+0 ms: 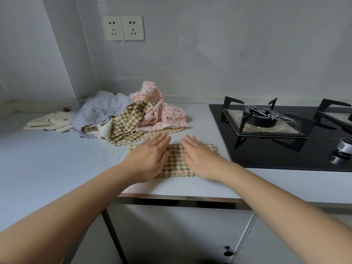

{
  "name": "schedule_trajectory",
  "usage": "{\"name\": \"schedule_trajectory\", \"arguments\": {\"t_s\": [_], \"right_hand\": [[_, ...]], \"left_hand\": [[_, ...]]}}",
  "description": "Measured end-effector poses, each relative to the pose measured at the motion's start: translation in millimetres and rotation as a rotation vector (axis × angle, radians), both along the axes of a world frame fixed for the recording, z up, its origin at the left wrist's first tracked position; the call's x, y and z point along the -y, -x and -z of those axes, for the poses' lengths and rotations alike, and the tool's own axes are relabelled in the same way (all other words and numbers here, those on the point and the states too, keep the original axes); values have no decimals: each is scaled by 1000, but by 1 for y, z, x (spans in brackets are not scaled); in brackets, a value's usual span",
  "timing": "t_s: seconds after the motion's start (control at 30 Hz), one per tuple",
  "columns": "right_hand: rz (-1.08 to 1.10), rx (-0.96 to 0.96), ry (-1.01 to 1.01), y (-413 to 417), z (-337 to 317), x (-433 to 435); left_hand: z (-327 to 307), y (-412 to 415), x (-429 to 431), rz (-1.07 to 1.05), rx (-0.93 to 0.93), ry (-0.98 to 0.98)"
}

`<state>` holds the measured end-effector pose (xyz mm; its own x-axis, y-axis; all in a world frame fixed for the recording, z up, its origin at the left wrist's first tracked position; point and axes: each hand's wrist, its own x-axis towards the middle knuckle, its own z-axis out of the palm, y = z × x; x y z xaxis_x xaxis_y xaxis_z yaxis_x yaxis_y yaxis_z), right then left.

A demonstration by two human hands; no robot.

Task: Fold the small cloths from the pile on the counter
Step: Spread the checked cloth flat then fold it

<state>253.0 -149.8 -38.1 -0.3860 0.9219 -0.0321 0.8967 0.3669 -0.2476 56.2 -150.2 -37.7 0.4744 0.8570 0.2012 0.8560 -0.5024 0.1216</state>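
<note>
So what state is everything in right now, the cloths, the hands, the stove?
Checked cloth: flat, under both hands.
Left hand: open, flat on the cloth.
Right hand: open, flat on the cloth.
Cloth pile: crumpled, not yet folded.
Gas burner: unlit.
Wall sockets: nothing plugged in.

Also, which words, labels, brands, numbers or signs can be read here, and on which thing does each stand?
There are none to read.
The wall sockets show only pin holes, no lettering.
The gas hob and its knob show no legible brand or marking.
The pile and the checked cloth in front of it carry only patterns.
</note>
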Motion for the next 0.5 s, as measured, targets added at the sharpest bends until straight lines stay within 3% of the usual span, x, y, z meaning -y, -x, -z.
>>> {"name": "schedule_trajectory", "arguments": {"t_s": [0.13,0.33,0.43,0.5], "right_hand": [[37,145,56,3,11,-8],[-75,159,36,-9,4,-24],[-75,143,-239,-19,-8,-32],[-45,-32,-381,-20,-13,-25]], "left_hand": [[12,3,-7,-83,-172,205],[5,3,1,-163,-171,253],[-3,10,9,-203,-141,60],[-8,16,17,-208,-58,-158]]}}
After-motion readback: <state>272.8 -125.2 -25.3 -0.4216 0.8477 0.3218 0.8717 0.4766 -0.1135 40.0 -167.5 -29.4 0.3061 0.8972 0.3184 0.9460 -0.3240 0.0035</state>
